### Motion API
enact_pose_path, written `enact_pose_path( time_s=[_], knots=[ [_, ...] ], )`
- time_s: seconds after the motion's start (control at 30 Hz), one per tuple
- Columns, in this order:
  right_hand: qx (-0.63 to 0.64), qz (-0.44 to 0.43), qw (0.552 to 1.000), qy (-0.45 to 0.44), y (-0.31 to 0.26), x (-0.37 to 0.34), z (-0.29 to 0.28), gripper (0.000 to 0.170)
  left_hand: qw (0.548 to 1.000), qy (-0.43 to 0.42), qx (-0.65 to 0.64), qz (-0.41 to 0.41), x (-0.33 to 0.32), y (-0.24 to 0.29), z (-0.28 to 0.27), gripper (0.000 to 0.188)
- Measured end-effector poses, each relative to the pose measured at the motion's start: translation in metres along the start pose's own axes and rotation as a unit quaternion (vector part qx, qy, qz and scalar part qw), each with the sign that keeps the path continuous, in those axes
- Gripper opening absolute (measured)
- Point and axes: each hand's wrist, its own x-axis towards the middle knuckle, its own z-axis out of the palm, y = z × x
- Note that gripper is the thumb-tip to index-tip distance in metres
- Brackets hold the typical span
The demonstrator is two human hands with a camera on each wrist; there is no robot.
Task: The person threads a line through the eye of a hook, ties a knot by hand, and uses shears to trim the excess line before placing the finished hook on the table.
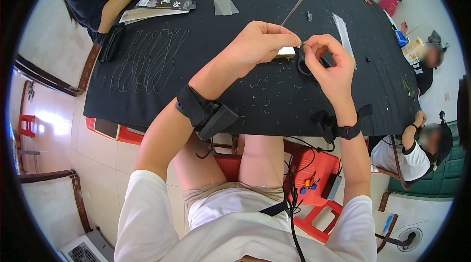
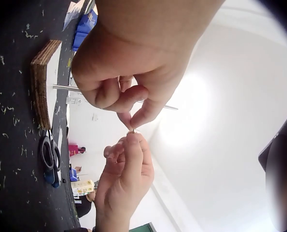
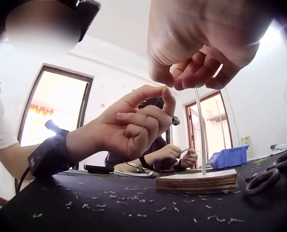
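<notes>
Thumb and fingertip of my left hand [image 1: 257, 48] pinch one side of a tiny strand [image 3: 168, 87], and my right hand [image 1: 334, 68] pinches it just beside; both grips are narrow, with the tips almost meeting. The strand lies right in the meeting point of the two pinches, above the table. I judge the step in hand to be fine fingertip work on it, and the next move calls for a light, exact pull or twist without losing either pinch. Its long axis seems to run across from one pinch to the other, but it is too small for me to tell which way its end points.

Just beyond my left fingers a thin metal rod [image 3: 202, 130] stands upright from a wooden base [image 3: 196, 182], below the grip. Scissors [image 2: 48, 153] lie beside that base, under my right hand. Farther out to my left, looped threads [image 1: 147, 60] lie spread on the black cloth [image 1: 206, 110]
</notes>
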Motion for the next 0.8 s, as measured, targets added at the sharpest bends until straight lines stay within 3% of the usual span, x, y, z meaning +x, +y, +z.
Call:
enact_pose_path(
  time_s=[0.4,0.8],
  knots=[
    [0.009,-0.016,0.999,-0.050,0.006,0.001,-0.012,0.011,0.999,-0.030,0.013,-0.010,-0.001,0.001,0.001,0.023],
    [0.046,0.038,0.995,-0.081,0.009,0.002,-0.017,0.010,0.998,-0.011,0.048,-0.028,0.000,0.000,0.003,0.022]
  ],
)
